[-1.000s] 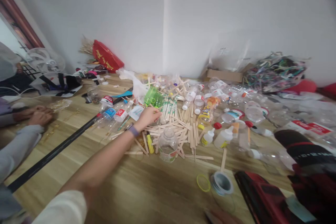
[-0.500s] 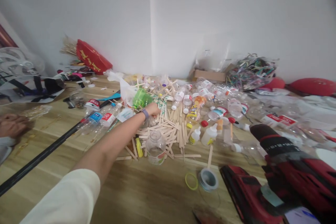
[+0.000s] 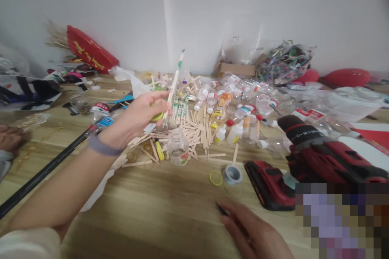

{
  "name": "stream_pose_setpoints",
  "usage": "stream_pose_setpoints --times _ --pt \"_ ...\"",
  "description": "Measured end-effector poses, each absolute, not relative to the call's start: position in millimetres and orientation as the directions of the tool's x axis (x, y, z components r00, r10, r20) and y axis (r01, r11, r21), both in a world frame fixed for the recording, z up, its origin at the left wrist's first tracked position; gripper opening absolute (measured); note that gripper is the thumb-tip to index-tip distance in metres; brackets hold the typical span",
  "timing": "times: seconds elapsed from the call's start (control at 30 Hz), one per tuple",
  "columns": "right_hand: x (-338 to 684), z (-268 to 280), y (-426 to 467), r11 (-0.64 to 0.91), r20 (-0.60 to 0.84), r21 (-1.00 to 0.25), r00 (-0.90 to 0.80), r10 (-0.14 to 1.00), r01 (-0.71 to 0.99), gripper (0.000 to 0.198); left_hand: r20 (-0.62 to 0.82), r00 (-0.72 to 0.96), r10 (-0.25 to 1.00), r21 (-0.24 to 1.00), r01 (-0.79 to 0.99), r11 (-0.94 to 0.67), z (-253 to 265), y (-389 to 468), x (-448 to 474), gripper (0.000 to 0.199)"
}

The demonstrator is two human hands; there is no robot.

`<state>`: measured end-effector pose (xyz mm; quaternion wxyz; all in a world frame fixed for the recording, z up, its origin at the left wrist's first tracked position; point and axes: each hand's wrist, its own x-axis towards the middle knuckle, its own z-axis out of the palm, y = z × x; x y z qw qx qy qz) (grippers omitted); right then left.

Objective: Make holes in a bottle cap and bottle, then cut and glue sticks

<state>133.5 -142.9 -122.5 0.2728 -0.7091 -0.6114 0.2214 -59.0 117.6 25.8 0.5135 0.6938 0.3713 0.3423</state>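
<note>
Note the gold lettering on the red bag (image 3: 88,50), white characters on the blue-labelled bottle (image 3: 106,122) and pale marks around the collar of the red drill (image 3: 326,158), all too small or blurred to read. Observe bare desk (image 3: 170,218) in the foreground between the left forearm (image 3: 63,194) and the drill, with crowding beyond from the clear jar (image 3: 178,150) and wooden sticks (image 3: 199,130). See the left grip (image 3: 144,111) pinching a slender, green-printed white stick (image 3: 177,73), tilted above the clutter, and the right grip (image 3: 258,228) wrapped around a dark, pointed object (image 3: 222,209).
</note>
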Motion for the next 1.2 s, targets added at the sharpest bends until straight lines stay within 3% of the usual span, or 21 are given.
stream_pose_setpoints --times 0.07,0.13,0.2,0.3,0.4,0.5,0.7,0.87,1.07,1.2 --pt "125.9 -111.3 -140.2 -0.081 0.097 -0.772 0.242 0.965 0.631 0.032 -0.096 0.616 0.782 0.966 0.248 -0.077 21.1 68.4 -74.2 0.02" --pt "118.2 -104.3 -136.0 -0.069 0.114 -0.891 0.368 0.923 0.448 0.039 -0.364 0.74 0.565 0.901 0.433 0.014 8.6 23.8 -88.1 0.015" --pt "111.9 -101.5 -130.0 -0.024 0.071 -0.98 0.454 0.888 0.199 0.048 -0.545 0.734 0.405 0.796 0.604 -0.025 -8.8 -9.2 -97.9 0.023" --pt "105.2 -102.1 -119.1 0.038 -0.055 -0.983 0.493 0.868 -0.178 0.051 -0.485 0.766 0.422 0.726 0.622 -0.294 -37.3 -33.4 -101.6 0.028" --pt "100.3 -102.7 -109.6 0.008 -0.164 -0.941 0.476 0.864 -0.337 0.05 -0.421 0.778 0.466 0.719 0.6 -0.352 -63.5 -39.9 -94.6 0.029" --pt "98.6 -102.5 -104.0 -0.004 -0.134 -0.97 0.518 0.845 -0.244 0.05 -0.39 0.797 0.462 0.757 0.563 -0.332 -85.0 -47.2 -84.9 0.029" --pt "88.4 -110.0 -103.7 0.012 0.11 -0.983 0.528 0.842 0.185 0.052 -0.392 0.77 0.503 0.887 0.461 -0.015 -108.8 -68.6 -71.4 0.034" --pt "62.5 -121.1 -107.3 -0.059 0.025 -0.981 0.418 0.908 0.186 0.052 -0.342 0.757 0.557 0.935 0.334 0.121 -117.6 -68.6 -63.2 0.039" --pt "89.3 -109.1 -112.6 -0.029 0.064 -0.945 0.272 0.96 0.324 0.053 -0.264 0.702 0.661 0.925 0.379 -0.033 -110.0 -47.5 -74.3 0.036" --pt "102.2 -96.4 -128.3 -0.025 -0.089 -0.826 -0.086 0.992 0.563 0.048 -0.239 0.602 0.762 0.971 0.144 0.19 -99.8 -39.0 -79.8 0.049"
